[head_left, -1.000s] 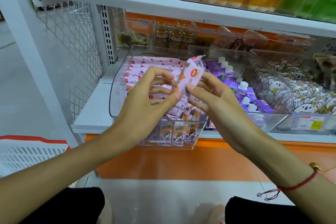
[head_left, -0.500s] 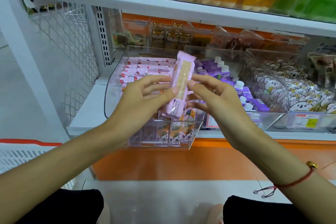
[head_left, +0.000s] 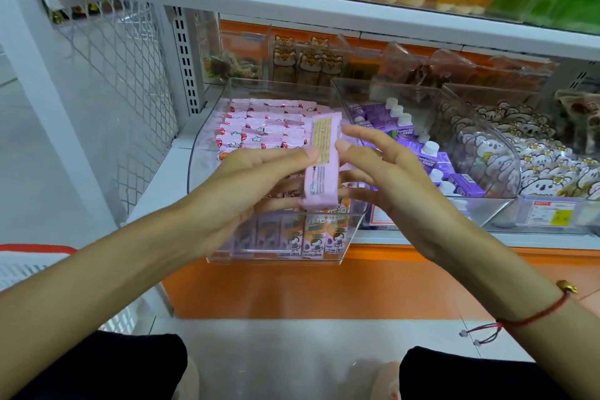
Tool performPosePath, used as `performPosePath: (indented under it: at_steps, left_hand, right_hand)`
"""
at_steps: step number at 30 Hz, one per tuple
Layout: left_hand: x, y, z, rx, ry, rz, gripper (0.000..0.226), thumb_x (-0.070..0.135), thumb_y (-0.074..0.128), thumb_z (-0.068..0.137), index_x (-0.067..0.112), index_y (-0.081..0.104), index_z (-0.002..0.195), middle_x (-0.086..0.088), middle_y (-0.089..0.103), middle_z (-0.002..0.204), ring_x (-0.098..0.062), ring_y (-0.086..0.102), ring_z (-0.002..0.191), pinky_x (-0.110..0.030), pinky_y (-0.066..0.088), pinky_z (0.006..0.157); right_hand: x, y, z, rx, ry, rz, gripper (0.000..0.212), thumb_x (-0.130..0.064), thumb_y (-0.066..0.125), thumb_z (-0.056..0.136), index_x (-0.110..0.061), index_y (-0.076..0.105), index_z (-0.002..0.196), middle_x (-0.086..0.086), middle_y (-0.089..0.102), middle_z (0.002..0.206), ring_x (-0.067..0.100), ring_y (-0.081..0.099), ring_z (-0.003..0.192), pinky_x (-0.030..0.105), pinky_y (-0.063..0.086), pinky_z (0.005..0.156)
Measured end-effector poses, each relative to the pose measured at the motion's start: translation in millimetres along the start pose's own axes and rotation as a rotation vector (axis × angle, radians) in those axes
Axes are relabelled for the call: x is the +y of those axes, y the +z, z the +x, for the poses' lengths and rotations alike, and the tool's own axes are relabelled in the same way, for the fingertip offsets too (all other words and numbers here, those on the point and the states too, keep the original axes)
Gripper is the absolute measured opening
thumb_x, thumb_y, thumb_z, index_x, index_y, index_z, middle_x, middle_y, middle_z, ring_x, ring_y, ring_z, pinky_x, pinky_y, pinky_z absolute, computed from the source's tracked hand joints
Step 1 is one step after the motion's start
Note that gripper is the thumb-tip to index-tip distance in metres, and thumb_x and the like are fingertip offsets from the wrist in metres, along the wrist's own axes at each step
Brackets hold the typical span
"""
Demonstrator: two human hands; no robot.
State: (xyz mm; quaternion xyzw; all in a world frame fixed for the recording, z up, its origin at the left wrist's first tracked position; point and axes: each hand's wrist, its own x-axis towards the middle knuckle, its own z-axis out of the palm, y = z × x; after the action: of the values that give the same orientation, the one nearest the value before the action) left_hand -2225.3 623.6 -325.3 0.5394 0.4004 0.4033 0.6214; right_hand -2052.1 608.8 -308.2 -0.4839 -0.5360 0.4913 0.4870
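You pinch the pink rectangular foil-wrapped pack (head_left: 321, 172) between left hand (head_left: 246, 185) and right hand (head_left: 399, 185), equally near, its long axis pointing away from you, above the clear plastic bin (head_left: 285, 247).

packet (head_left: 319, 166) between hands, above bin (head_left: 279, 258), cartons (head_left: 435, 162) right

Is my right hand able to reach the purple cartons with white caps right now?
Probably yes: the purple cartons lie in an open-topped clear bin beside the right hand, nothing between. It pinches the pink packet with the left hand, though, so it must let go first.
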Motion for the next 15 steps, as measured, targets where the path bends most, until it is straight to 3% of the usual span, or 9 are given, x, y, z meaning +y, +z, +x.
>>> performPosePath:
  at_steps: [4,7,11,15]
  left_hand:
    - [-1.4,-5.4,-0.1,-0.028,0.104,0.113,0.046,0.021,0.067,0.083,0.025,0.057,0.127,0.007,0.071,0.113,-0.008,0.067,0.104,-0.024,0.054,0.089]
    - [-0.2,-7.3,-1.3,-0.034,0.181,0.162,0.048,0.012,0.064,0.088,0.026,0.052,0.132,0.006,0.063,0.128,-0.007,0.06,0.116,-0.032,0.044,0.105]
    - [1.1,-7.5,-2.4,-0.04,0.215,0.147,0.05,0.005,0.062,0.087,0.02,0.05,0.134,0.003,0.059,0.134,-0.009,0.056,0.123,-0.037,0.04,0.109]
    - [1.0,-5.6,-2.6,-0.02,0.235,0.185,0.048,0.004,0.061,0.088,0.019,0.051,0.132,0.004,0.061,0.131,-0.006,0.058,0.118,-0.033,0.044,0.105]
  right_hand:
    - [4.0,-3.5,-4.2,-0.06,-0.196,-0.193,0.044,-0.016,0.06,0.09,-0.036,0.049,0.128,-0.004,0.061,0.099,0.015,0.066,0.09,0.032,0.055,0.087]
    - [5.9,-2.9,-8.7,-0.101,-0.335,-0.23,0.044,-0.013,0.063,0.088,-0.043,0.049,0.117,-0.009,0.056,0.101,0.004,0.062,0.09,0.022,0.052,0.082]
    - [6.6,-1.9,-10.5,-0.12,-0.414,-0.241,0.046,-0.008,0.063,0.089,-0.042,0.049,0.116,-0.004,0.054,0.103,0.007,0.059,0.091,0.017,0.05,0.08]
    - [7.9,-0.7,-10.5,-0.12,-0.409,-0.242,0.047,-0.01,0.063,0.089,-0.041,0.048,0.121,-0.003,0.054,0.104,0.006,0.059,0.091,0.015,0.047,0.078]
